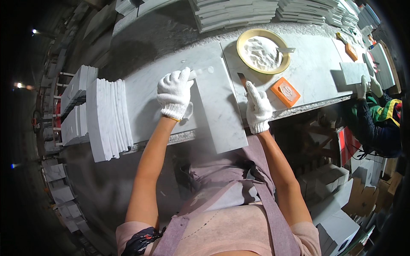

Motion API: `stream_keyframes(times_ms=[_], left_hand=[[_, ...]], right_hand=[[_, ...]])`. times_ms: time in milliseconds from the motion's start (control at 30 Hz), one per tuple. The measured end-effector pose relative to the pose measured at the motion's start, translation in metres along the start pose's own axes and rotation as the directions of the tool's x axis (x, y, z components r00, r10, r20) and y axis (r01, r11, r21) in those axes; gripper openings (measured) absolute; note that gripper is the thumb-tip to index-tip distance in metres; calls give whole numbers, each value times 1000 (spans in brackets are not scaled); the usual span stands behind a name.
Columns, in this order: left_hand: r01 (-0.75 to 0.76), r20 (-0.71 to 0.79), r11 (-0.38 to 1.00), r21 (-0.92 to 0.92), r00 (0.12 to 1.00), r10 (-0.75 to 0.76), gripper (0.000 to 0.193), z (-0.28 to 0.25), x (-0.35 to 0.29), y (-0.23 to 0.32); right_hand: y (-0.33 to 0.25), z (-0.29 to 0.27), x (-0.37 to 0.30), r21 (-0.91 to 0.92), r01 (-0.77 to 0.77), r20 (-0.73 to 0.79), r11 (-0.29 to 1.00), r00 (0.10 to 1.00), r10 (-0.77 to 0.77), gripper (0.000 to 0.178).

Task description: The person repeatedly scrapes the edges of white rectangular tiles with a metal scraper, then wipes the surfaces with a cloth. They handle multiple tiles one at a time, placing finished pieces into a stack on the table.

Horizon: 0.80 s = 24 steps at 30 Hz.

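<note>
A white marble slab [220,106] is laid across the counter [145,91], its near end jutting past the counter's front edge toward the person. The slab is flanked by both gloved hands. The left hand [174,94] is spread flat, fingers together, on the slab's left margin near its far corner, where a small pale scrap is touched by the fingertips. The right hand [257,106] is pressed along the slab's right edge and is closed around a narrow flat blade [242,79], whose dark tip points toward the counter's back edge.

How much of the blade's handle is wrapped by the glove cannot be made out, and the small spots of white on the slab's far end are too small to identify. The slab's near end is partly lost against the apron below it.

Beyond the right hand, a round yellow-rimmed dish of white powder [263,51] is set near the counter's back edge, and an orange rectangular block [285,91] lies close to the front edge. At the counter's left end, a row of marble tiles [112,117] is stood on edge. More stacked tiles are seen along the back. At the right end, another person's gloved hands [369,87] are placed on a separate tile. The surrounding room is dim and dusty.
</note>
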<state>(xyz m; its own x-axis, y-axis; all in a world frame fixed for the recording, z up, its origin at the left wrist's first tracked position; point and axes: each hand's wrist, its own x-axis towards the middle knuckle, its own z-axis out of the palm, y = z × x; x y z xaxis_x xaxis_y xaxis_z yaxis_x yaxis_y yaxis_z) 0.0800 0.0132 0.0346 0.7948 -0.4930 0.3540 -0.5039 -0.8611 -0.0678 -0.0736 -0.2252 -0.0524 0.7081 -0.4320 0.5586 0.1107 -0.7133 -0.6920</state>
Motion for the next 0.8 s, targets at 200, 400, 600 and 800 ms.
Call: stream_keyframes(times_ms=[200,400,600,800], left_hand=[[-82,-26,989,120,996,86,39,4,4,-1],[-128,-52,975,183,989,139,44,12,7,-1],[-172,-77,975,137,980,184,45,17,13,-4],[-217,-93,957,194,967,238,38,11,17,-2]], right_hand=[[-1,-2,0,24,-19,20,1000,1000,18,51],[-5,-4,1,26,-30,41,999,999,29,48],[-7,-4,4,-26,-2,19,1000,1000,3,51],[-7,-5,4,-20,-7,25,1000,1000,8,50]])
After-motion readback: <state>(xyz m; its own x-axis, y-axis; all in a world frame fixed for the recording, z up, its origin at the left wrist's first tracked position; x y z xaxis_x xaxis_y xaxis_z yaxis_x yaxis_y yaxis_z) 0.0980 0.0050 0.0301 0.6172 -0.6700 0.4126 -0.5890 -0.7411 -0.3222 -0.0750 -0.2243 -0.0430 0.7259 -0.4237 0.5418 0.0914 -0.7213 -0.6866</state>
